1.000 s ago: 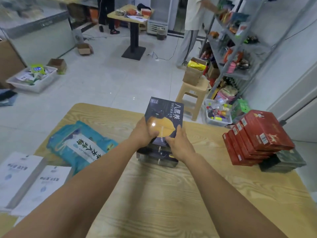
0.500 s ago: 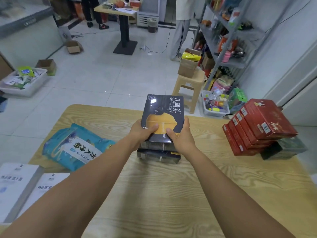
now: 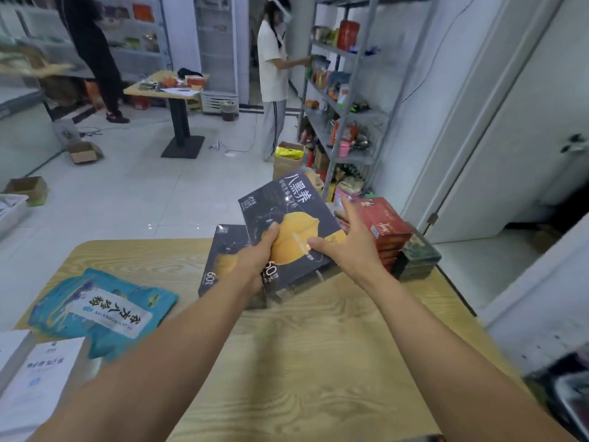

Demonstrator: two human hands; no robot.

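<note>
The dark box (image 3: 287, 218) with the yellow picture on its face is held up over the far middle of the bench (image 3: 302, 362), clear of the wood and partly over a second dark box (image 3: 220, 253) of the same print that lies flat there. The left hand (image 3: 255, 260) grips its near left part, thumb curled over the printed face and fingers hidden underneath. The right hand (image 3: 347, 247) is spread wide at the box's right side, with only the thumb lying on the face; whether the straight fingers touch the edge cannot be told. The bench is pale wood grain and also carries a teal bag (image 3: 102, 311) at the left, white boxes (image 3: 38, 378) at the near left corner, and a stack of red boxes (image 3: 382, 224) beside a dark green box (image 3: 417, 253) at the right. Beyond lie a white tiled floor (image 3: 127, 193), a metal shelf rack (image 3: 350, 106) full of goods, and a small table (image 3: 169, 87) — two people stand back there. The held box's long axis runs away from the person, title end farthest and raised, face tipped toward the camera.
</note>
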